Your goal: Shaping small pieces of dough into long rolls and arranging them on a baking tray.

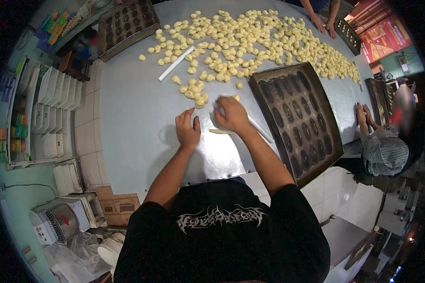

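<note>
My left hand (188,130) rests on the grey metal table (132,118) with thumb and fingers apart, holding nothing. It is just below a small cluster of pale yellow dough balls (192,89). My right hand (233,115) hovers over or touches the table to the right, its fingers smeared by motion. A dough ball (236,98) shows partly behind that hand; whether the fingers touch it I cannot tell. Below the right palm lies a thin rolled strip of dough (220,131). Beside my right forearm is a white rod (260,129), partly covered by the arm.
A dark baking tray (335,141) with oval hollows stands at my right. Many dough balls (243,42) spread over the far table, near another white rod (176,63). A second tray (104,52) sits far left. Co-workers' hands (324,26) and a hairnetted person (386,155) are at the right.
</note>
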A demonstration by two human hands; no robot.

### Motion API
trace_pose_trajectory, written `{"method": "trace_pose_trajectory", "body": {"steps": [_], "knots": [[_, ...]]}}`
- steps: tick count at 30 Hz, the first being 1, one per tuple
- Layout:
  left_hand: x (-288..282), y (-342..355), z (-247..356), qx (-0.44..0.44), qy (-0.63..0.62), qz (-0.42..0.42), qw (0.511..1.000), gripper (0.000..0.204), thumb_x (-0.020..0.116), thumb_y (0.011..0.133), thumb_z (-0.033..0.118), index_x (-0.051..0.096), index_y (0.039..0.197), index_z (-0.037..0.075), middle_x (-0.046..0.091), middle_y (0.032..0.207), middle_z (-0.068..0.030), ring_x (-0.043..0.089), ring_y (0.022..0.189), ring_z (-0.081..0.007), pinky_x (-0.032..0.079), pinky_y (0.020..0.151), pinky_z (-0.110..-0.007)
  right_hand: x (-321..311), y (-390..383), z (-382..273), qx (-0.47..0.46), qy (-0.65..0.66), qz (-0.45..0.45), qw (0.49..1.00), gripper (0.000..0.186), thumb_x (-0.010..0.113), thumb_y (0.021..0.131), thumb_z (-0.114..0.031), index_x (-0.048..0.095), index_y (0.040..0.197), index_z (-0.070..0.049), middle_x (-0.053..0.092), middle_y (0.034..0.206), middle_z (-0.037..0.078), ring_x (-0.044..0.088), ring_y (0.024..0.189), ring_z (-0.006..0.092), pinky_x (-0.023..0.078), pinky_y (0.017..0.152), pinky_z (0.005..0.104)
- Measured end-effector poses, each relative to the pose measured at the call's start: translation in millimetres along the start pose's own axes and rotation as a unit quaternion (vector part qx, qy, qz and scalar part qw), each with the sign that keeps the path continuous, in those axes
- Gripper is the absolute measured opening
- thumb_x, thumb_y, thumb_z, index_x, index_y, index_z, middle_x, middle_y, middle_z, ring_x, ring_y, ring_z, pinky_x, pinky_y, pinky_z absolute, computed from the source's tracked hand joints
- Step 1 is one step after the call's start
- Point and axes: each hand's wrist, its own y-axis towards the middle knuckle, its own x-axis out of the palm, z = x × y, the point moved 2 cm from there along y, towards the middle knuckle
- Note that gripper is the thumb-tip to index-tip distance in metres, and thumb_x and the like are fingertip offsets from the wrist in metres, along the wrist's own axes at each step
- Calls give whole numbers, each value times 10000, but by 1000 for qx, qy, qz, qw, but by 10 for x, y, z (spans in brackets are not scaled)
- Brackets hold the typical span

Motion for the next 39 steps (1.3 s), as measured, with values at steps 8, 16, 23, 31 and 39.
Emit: {"method": "trace_pose_trajectory", "body": {"steps": [8, 16, 23, 31, 39], "knots": [[183, 358, 31, 88, 11, -30, 996, 288, 697, 810, 92, 662, 1096, 82, 623, 928, -114, 559, 897, -312, 469, 799, -414, -152, -547, 106, -18, 97, -48, 994, 184, 711, 626, -132, 624, 782, -89, 581, 781, 105, 568, 761, 330, 455, 687, 448], [-140, -343, 151, 95, 12, -44, 994, 231, 735, 780, 103, 633, 981, 51, 626, 878, -98, 561, 799, -296, 442, 749, -418, -1412, 12, 631, 99, 143, 419, 891, 239, 753, 729, -100, 635, 929, -40, 610, 885, 152, 574, 860, 353, 470, 724, 416], [-304, -420, 194, 86, 11, -104, 991, 338, 717, 774, 73, 664, 1107, 66, 629, 920, -72, 564, 853, -270, 450, 792, -395, -980, -356, 1457, 99, -99, 114, 983, 187, 709, 780, -146, 588, 851, -24, 607, 873, 174, 576, 838, 398, 465, 722, 478], [-247, -312, 335, 75, 2, -74, 994, 348, 720, 764, 39, 698, 1108, 83, 655, 990, -72, 568, 918, -280, 476, 867, -381, -810, -82, 1713, 207, -30, 83, 974, 233, 687, 792, -207, 644, 900, -6, 636, 866, 203, 608, 838, 424, 492, 754, 494], [-364, -569, 257, 62, -8, -61, 996, 306, 734, 766, 43, 710, 1068, 85, 682, 1069, -79, 589, 981, -274, 486, 884, -367, -967, -485, 795, 84, 7, 242, 967, 181, 697, 794, -128, 655, 945, -36, 616, 829, 146, 609, 736, 353, 500, 662, 432]]}}
